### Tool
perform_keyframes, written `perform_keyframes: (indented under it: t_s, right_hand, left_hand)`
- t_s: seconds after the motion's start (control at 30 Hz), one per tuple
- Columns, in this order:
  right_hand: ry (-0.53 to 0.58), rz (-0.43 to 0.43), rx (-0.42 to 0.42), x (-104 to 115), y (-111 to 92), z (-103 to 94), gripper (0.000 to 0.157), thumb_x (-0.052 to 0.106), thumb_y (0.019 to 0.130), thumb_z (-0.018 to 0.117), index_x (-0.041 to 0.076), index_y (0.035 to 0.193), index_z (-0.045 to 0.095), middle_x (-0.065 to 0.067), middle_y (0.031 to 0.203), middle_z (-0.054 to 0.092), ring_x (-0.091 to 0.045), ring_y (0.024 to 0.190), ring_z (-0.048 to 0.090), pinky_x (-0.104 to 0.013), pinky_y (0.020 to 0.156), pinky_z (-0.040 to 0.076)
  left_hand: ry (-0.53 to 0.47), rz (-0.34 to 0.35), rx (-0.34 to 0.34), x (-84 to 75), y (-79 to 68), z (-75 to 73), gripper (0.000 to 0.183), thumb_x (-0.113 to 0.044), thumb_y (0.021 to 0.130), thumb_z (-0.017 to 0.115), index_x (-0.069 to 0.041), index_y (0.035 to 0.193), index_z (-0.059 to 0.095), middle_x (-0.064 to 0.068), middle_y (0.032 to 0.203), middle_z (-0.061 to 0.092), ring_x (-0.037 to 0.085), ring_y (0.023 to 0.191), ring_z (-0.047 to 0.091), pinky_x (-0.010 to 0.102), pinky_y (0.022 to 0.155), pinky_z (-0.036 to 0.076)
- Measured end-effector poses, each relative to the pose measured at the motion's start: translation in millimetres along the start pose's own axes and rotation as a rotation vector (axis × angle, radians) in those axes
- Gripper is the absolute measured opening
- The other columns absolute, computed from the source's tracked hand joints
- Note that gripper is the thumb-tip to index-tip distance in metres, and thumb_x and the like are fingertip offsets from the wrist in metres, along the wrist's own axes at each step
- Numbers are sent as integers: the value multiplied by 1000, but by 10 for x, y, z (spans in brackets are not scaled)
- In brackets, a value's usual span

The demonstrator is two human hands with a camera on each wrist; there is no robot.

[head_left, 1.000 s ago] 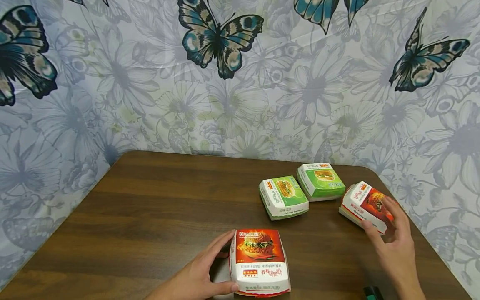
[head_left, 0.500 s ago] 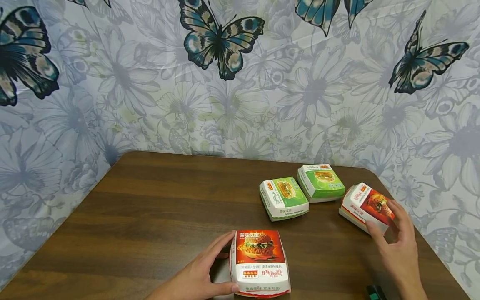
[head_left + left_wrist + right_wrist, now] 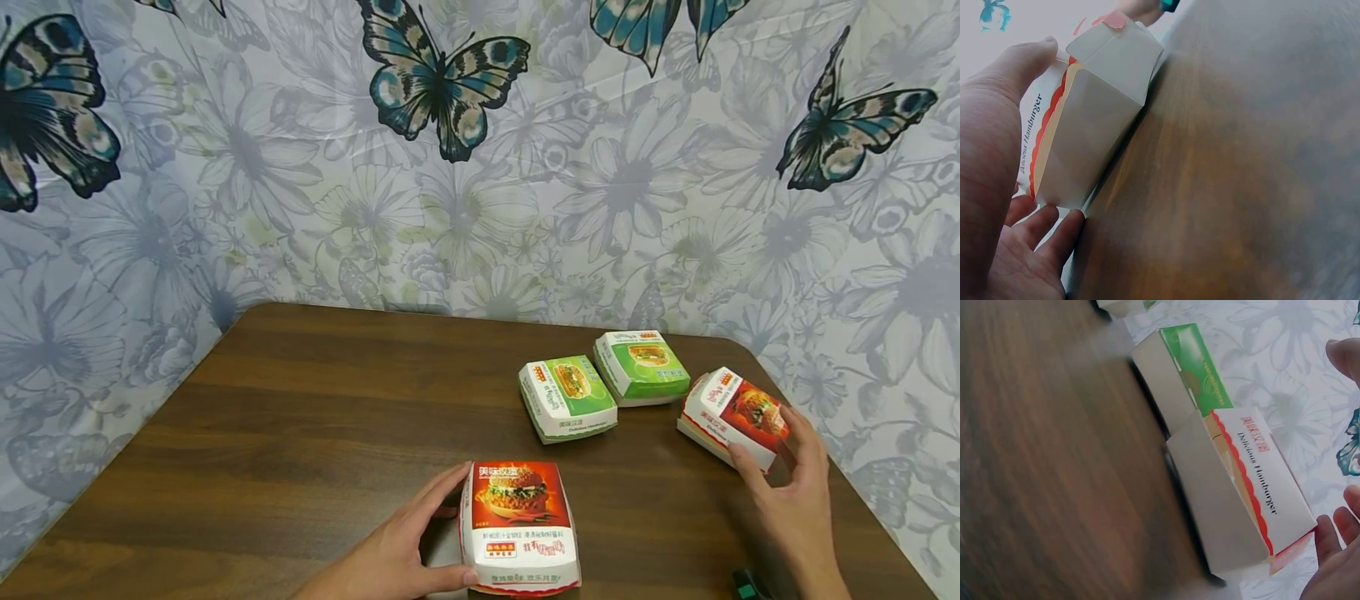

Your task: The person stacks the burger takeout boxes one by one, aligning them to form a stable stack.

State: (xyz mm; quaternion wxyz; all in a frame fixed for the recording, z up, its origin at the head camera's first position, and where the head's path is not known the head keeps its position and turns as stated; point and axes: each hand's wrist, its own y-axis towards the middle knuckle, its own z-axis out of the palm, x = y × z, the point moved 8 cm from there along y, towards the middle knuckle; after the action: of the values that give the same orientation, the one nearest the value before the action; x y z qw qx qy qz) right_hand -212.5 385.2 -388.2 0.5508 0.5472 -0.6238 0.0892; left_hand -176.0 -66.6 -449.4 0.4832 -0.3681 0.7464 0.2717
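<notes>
My left hand (image 3: 401,546) holds the left side of a red and white hamburger box (image 3: 517,533) at the table's near edge. Its thumb is on the near corner and its fingers are at the far corner; the left wrist view shows the box (image 3: 1091,137) between them. At the right, my right hand (image 3: 795,483) touches a second red and white hamburger box (image 3: 738,417) near its right corner. In the right wrist view, fingertips (image 3: 1325,537) meet that corner while the thumb (image 3: 1344,359) is apart from the box.
Two green and white hamburger boxes (image 3: 567,396) (image 3: 643,367) stand side by side left of the right-hand box. They rest on a dark wooden table (image 3: 300,417). Behind it hangs a butterfly-patterned cloth (image 3: 480,233). A small black and green object (image 3: 746,583) shows by the right wrist.
My right fingers have shifted slightly right, off the box's top toward its edge. The left hand and all the boxes look still; the head view has tilted a little.
</notes>
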Motion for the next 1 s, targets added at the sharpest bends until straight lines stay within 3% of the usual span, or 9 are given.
perform_keyframes:
  t_s: [0.23,0.57,0.8,1.0]
  right_hand:
    - [-37,37,-15,-72,-4,-8,83,-1,87,76,14,159,36,-6,155,35,-7,140,29,-2,107,29]
    - [-107,-8,-33,-138,-18,-27,85,5,86,79,16,159,38,-11,160,36,-10,140,27,-10,113,23]
    - [-127,22,-29,-203,-12,-26,85,6,85,79,15,159,38,-12,161,35,-17,141,28,-11,109,24]
    - [-136,71,0,-256,1,-2,85,10,88,78,14,161,34,-14,163,30,-25,145,27,-12,112,23]
  left_hand:
    - [19,-22,-3,-5,-5,-7,97,-43,89,82,-40,163,20,-7,167,25,16,134,49,28,112,44]
    - [8,-27,4,2,4,4,96,-44,89,81,-40,163,20,-7,167,25,17,135,48,27,111,45]
    - [5,-37,4,2,4,6,97,-46,88,82,-41,162,20,-9,167,24,16,136,46,27,112,44]
    - [13,33,-6,-30,-2,4,98,-40,89,82,-33,165,20,-5,167,25,17,138,45,29,111,45]
